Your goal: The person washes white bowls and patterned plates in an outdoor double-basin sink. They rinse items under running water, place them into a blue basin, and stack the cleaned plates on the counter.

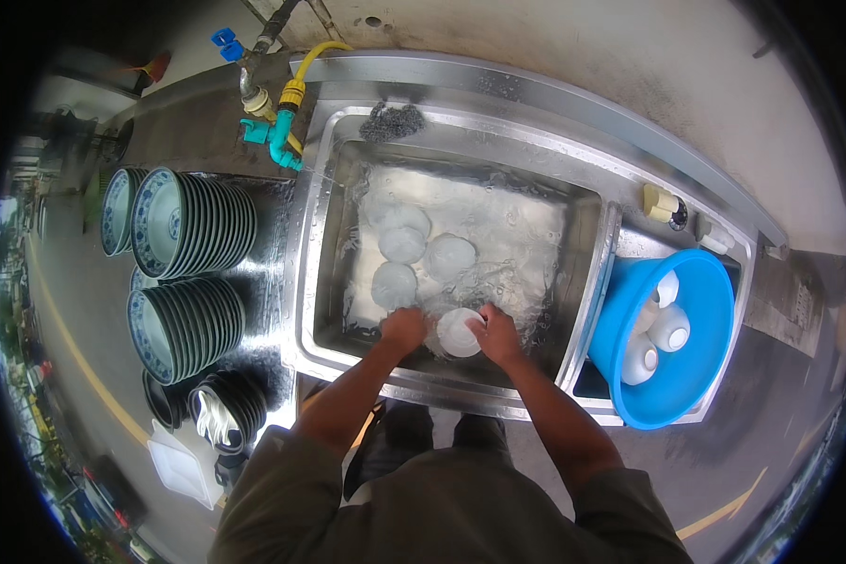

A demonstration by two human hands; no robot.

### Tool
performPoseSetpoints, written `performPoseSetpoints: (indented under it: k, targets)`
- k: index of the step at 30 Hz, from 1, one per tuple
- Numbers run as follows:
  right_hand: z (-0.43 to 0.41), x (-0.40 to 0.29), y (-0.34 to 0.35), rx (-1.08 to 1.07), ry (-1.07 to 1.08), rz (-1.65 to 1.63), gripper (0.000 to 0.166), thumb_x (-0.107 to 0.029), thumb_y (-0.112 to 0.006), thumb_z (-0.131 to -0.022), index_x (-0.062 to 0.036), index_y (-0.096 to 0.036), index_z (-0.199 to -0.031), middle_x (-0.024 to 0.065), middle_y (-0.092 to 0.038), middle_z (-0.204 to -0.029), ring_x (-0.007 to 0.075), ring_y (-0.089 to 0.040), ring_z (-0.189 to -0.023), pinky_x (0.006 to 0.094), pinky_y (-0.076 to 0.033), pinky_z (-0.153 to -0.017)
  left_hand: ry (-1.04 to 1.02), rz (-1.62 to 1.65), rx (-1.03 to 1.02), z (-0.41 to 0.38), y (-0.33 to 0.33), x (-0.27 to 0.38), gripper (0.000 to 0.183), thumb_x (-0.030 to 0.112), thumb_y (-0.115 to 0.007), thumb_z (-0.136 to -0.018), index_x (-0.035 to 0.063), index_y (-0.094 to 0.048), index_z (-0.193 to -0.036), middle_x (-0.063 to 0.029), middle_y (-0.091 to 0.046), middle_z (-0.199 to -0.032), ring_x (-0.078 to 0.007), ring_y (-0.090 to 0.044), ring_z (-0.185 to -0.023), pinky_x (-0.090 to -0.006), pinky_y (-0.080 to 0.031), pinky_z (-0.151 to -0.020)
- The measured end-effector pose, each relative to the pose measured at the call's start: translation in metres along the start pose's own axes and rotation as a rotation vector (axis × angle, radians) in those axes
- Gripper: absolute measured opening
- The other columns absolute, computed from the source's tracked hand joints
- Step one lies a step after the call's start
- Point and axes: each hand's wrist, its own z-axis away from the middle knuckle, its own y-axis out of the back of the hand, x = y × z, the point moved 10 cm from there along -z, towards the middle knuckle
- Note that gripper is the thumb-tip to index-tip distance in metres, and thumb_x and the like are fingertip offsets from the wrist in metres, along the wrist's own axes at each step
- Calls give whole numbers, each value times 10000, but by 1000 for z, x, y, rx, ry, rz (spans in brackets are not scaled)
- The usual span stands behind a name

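In the stainless steel sink basin (pixel 557 338), filled with water, my right hand (pixel 498 333) grips a small white bowl (pixel 458 333) at its right edge, the thumb lying over it. My left hand (pixel 404 330) is just left of this bowl with its fingers curled down. Whether it holds anything is hidden. Several more white bowls (pixel 450 257) lie under the water, beyond my hands and to the left. Ripples spread around the held bowl and blur its outline.
Stacks of blue-patterned bowls (pixel 158 222) and black dishes (pixel 236 405) stand left. A blue plastic tub (pixel 627 338) with several white bowls (pixel 670 328) sits right. A scouring pad (pixel 393 122) rests on the back rim, near a teal tap fitting (pixel 280 141) and yellow hose (pixel 310 60).
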Motion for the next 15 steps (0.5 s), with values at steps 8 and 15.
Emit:
performPoseSetpoints:
  k: [8,15]
  targets:
    - [-42,-11,-3,169,-5,63,362,-352,-759,-832,-22,-680,-959,186,-692,-875,384,-668,-825,466,-529,-768,261,233,581,12,63,-60,262,262,-609,-906,29,-665,-1011,-243,-691,-919,-427,-668,-913,-487,-541,-825]
    - [-134,56,-63,214,-4,313,563,-366,-720,-847,6,-596,-1251,225,-697,-1067,400,-676,-948,460,-545,-844,38,316,247,-80,13,-29,323,232,-639,-908,29,-650,-1159,-234,-677,-1085,-383,-653,-1053,-476,-515,-889]
